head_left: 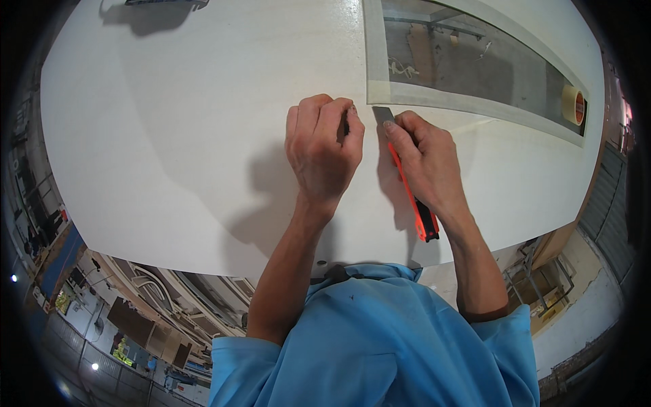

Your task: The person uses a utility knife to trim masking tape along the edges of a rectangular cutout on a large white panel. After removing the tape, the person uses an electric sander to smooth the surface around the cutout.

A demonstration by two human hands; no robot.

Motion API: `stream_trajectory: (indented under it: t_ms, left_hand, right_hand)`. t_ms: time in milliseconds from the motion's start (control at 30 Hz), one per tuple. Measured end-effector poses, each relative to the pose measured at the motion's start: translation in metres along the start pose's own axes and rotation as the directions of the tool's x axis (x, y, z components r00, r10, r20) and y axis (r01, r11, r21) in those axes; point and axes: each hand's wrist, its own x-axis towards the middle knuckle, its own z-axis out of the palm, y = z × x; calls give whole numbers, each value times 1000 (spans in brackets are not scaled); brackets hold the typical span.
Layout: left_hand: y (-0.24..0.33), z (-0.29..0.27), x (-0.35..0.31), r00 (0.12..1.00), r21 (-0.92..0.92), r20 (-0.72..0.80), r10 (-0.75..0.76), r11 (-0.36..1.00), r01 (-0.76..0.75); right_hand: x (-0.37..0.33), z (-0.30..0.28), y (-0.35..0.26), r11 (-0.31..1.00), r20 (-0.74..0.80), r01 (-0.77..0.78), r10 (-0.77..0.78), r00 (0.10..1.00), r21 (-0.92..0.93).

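My right hand [431, 159] is closed round a utility knife [426, 218] with an orange and black body. Its broad grey blade [383, 114] sticks out past my thumb, the tip close to the corner of a glass pane's pale border. My left hand [320, 152] is closed just left of the blade, thumb against curled fingers; what they hold, if anything, is hidden. Both hands are over a white panel [203, 136]. Pale strips [468, 100], apparently masking tape, frame the glass pane [468, 64] set in the panel.
A roll of tape [573, 105] rests at the right end of the pane. A dark object [166, 2] at the top edge casts a shadow on the panel. Stacked boards and frames [163, 292] lie below the panel at left, and a metal-legged stand [542, 292] is at lower right.
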Motion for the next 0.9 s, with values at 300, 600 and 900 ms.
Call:
stream_trajectory:
  t_ms: [300,600,900]
  left_hand:
    - [-3,5,1,998,-20,-42,45,999,-46]
    - [2,-1,1,1000,4,11,-3,1000,3]
    - [-1,0,0,1000,5,6,13,1000,-13]
  right_hand:
    - [-2,-2,2,997,-15,-72,72,997,-31]
    - [-1,0,3,997,-11,-75,76,997,29]
    - [0,0,0,995,5,-99,98,995,23]
